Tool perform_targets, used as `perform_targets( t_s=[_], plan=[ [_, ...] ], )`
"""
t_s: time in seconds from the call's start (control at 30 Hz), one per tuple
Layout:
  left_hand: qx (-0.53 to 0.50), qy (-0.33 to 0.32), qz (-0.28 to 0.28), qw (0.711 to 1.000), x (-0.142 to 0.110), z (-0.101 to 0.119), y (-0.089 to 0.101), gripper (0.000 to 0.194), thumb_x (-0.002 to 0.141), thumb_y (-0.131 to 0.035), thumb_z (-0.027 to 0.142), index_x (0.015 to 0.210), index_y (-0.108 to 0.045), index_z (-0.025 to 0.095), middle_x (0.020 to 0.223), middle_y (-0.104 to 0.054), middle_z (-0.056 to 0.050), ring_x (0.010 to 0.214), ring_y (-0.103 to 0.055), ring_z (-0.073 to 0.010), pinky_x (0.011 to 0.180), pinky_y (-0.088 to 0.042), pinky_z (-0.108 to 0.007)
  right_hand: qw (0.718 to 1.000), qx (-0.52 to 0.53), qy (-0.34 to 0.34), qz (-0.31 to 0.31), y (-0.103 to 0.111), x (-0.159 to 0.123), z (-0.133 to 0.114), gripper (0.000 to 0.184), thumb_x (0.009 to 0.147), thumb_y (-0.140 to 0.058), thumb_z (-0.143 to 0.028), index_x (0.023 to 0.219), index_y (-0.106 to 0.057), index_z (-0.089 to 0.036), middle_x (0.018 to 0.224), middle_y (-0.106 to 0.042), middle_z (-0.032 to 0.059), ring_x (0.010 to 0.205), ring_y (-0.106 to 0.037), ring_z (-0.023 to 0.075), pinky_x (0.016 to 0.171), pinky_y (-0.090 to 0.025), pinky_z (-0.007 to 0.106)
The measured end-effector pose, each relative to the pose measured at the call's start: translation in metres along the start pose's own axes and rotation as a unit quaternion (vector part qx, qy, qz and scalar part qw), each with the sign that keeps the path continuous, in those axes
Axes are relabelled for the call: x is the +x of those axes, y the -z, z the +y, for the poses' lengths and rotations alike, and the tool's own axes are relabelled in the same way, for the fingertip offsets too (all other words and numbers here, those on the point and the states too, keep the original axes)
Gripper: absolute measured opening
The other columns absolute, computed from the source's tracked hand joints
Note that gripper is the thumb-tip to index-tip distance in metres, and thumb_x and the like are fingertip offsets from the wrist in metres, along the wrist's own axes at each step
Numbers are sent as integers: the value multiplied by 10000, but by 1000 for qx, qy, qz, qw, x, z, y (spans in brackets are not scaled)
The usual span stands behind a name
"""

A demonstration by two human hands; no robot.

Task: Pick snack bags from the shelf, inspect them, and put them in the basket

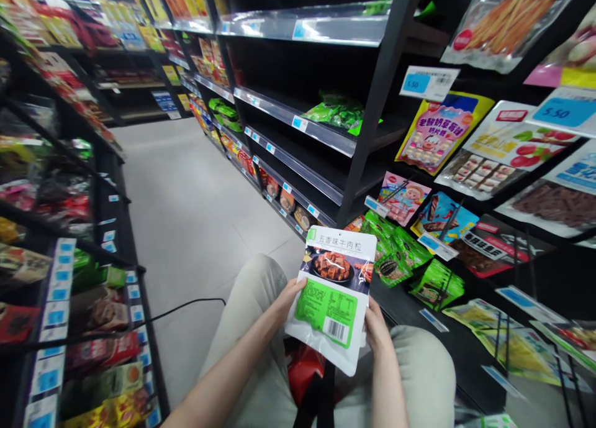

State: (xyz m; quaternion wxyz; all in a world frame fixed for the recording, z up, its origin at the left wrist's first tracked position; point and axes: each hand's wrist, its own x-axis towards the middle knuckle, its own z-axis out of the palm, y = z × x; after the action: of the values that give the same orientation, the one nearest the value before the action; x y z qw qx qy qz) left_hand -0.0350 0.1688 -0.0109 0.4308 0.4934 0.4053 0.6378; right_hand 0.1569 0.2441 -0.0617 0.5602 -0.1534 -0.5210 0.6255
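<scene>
A white pouch of beef cubes (342, 245) is held upright above my knees, with a dish of brown meat pictured on it and a green label with a barcode below. My left hand (287, 300) grips its left edge, thumb on the face. At the right edge my right hand (376, 325) is closed on the same pouch, its fingers partly hidden behind it. Below the pouch, between my legs, something red (305, 372) with black straps shows in part.
Hooks with snack bags, such as a yellow-and-purple candy bag (440, 133), project close on my right. Dark shelves (302, 145) hold a few green packets (338, 112). On the left stands a rack of packets (102, 353). A black cable (186, 304) crosses the grey floor (162, 179).
</scene>
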Motion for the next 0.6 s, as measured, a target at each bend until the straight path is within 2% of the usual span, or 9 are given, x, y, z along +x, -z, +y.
perform_targets(
  t_s=[0.07, 0.13, 0.23, 0.33, 0.4, 0.47, 0.53, 0.6],
  plan=[
    [-9, 6, -3, 1000, 0, 1, 0, 423, 673, -610, 454, 916, -618, 108, 829, -673, -129, 762, -630, -265, 730, -462, -373, 1000, -8, 8, -6, -2, -3, -4, 329, 565, -663, -429, 749, -615, -161, 566, -607, -2, 530, -544, 165, 505, -395, 252],
    [-18, 6, -1, 1000, -1, 3, 0, 415, 684, -596, 455, 907, -616, 105, 835, -672, -135, 776, -629, -268, 739, -464, -380, 999, -31, 18, 13, 2, -3, -7, 323, 556, -680, -411, 725, -621, -141, 583, -617, 7, 545, -546, 166, 528, -403, 258],
    [-29, -12, 20, 999, 1, 8, 1, 420, 697, -583, 446, 946, -594, 109, 868, -666, -132, 809, -624, -267, 745, -468, -389, 991, -70, 25, 113, 19, 0, -8, 378, 544, -677, -439, 733, -622, -116, 650, -643, 41, 600, -557, 189, 576, -414, 280],
    [-31, -48, 59, 997, 5, 12, 4, 451, 702, -578, 430, 1016, -552, 108, 923, -652, -129, 856, -611, -263, 762, -467, -395, 965, -151, 36, 213, 39, 0, -12, 437, 572, -622, -504, 768, -625, -113, 702, -654, 81, 662, -573, 235, 610, -417, 312],
    [-32, -84, 86, 992, 8, 13, 6, 482, 697, -586, 412, 1086, -509, 139, 1000, -630, -108, 935, -582, -250, 805, -454, -381, 919, -289, 42, 266, 45, -4, -18, 425, 640, -555, -516, 780, -630, -123, 703, -652, 111, 667, -576, 263, 605, -404, 332],
    [-9, -144, 116, 983, 10, 11, 7, 512, 707, -585, 377, 1170, -443, 210, 1118, -577, -62, 1077, -497, -212, 898, -399, -340, 835, -455, 55, 304, 39, -12, -25, 387, 726, -477, -475, 770, -632, -123, 651, -637, 137, 608, -571, 266, 562, -380, 332],
    [92, -212, 130, 964, 11, 6, 7, 500, 757, -531, 345, 1227, -389, 256, 1229, -496, -28, 1205, -357, -167, 998, -285, -303, 749, -576, 84, 317, 20, -22, -31, 362, 799, -395, -382, 795, -625, -103, 596, -612, 147, 522, -555, 243, 497, -349, 313],
    [219, -244, 113, 938, 9, 0, 3, 422, 803, -456, 329, 1214, -434, 237, 1254, -471, -39, 1227, -316, -162, 1036, -205, -307, 683, -646, 125, 319, -9, -32, -33, 341, 828, -340, -277, 894, -601, -68, 598, -601, 147, 466, -543, 213, 440, -320, 288]
  ],
)
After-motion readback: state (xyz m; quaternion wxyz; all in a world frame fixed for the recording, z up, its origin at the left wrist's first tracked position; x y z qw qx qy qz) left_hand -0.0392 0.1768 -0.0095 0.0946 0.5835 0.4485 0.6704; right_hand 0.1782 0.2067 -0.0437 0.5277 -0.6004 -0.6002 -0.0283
